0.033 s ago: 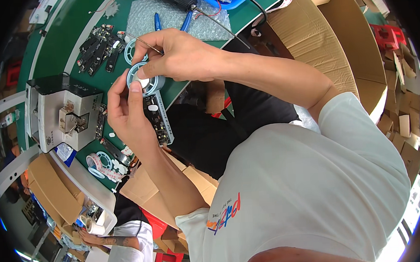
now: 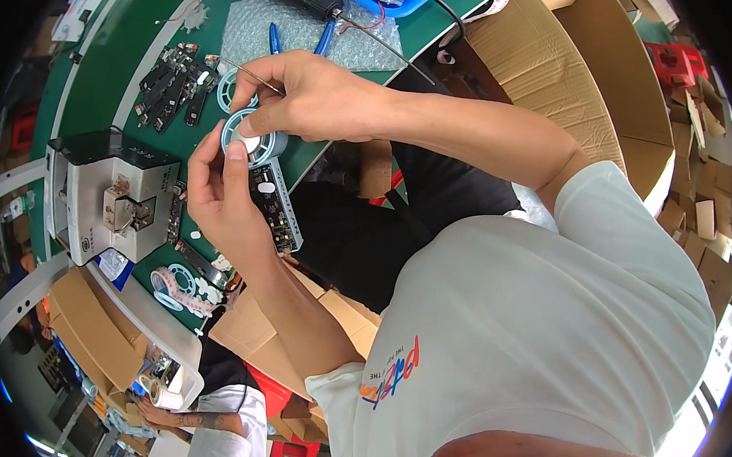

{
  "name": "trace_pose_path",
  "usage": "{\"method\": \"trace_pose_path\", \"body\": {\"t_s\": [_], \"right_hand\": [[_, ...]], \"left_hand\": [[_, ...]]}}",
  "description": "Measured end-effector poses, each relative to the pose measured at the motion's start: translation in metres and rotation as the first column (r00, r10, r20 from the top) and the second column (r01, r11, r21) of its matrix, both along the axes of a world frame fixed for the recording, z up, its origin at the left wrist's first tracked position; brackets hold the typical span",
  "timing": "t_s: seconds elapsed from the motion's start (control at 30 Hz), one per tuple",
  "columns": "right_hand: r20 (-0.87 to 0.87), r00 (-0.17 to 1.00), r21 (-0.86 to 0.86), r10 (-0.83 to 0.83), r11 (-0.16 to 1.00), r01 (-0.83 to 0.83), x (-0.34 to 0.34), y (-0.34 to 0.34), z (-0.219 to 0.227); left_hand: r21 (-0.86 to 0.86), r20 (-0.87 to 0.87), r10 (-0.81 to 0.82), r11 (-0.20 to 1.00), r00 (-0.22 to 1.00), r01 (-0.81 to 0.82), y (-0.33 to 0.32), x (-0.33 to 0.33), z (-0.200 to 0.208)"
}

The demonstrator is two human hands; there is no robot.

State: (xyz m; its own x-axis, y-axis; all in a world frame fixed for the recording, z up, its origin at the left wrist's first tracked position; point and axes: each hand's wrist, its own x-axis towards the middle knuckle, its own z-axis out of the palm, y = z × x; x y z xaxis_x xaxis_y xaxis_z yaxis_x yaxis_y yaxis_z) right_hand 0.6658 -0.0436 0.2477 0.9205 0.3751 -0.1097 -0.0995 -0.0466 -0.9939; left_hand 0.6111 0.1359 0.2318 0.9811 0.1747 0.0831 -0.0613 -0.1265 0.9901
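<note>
The light-blue ring [image 2: 277, 145], with a pale disc [image 2: 251, 144] at its centre, is held up over the near edge of the green desk [image 2: 101, 64]. Nothing visible has changed since the picture just before: ring and hands match, which suggests a steady hold in the middle of a handling step.

The ring sits between the two hands. The left hand [image 2: 230, 198] grips it from the left and near side, thumb on the disc or its near edge and fingers curled round the outside. The right hand [image 2: 314, 99] comes from the right, its thumb against the upper part of the ring and its bent fingers closed on a thin metal tool [image 2: 252, 74]; the tool's exact kind cannot be told.

A second ring [image 2: 225, 91] lies just beyond those fingers. A circuit board [image 2: 276, 212] shows below the held ring, dark circuit boards [image 2: 172, 88] are heaped farther off, and a silver-and-black machine [image 2: 92, 206] stands to the left.
</note>
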Motion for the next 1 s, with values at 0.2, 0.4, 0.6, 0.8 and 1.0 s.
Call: {"method": "trace_pose_path", "body": {"t_s": [0.2, 0.4, 0.6, 0.8, 1.0], "right_hand": [[0.083, 0.996, -0.025, -0.015, 1.0, 0.017, -0.003, 0.002, -0.009], [0.205, 0.978, -0.099, -0.039, 0.993, 0.061, -0.007, -0.01, -0.001], [0.271, 0.962, -0.123, -0.001, 0.992, 0.036, -0.016, -0.013, -0.005], [0.186, 0.982, -0.143, 0.04, 0.99, -0.013, -0.017, -0.005, 0.001], [0.393, 0.92, -0.169, 0.003, 0.983, 0.069, 0.003, 0.013, -0.001]], "left_hand": [[-0.023, -0.065, 0.059, 0.998, 0.996, -0.061, 0.003, -0.009, 0.011], [0.229, -0.074, 0.135, 0.967, 0.988, -0.115, 0.002, -0.057, 0.03], [0.589, -0.071, 0.121, 0.806, 0.99, -0.057, -0.018, -0.081, 0.016], [0.497, -0.173, 0.185, 0.864, 0.967, -0.076, -0.019, -0.068, 0.015], [0.529, -0.108, 0.331, 0.818, 0.937, -0.228, -0.01, -0.032, 0.03]]}}
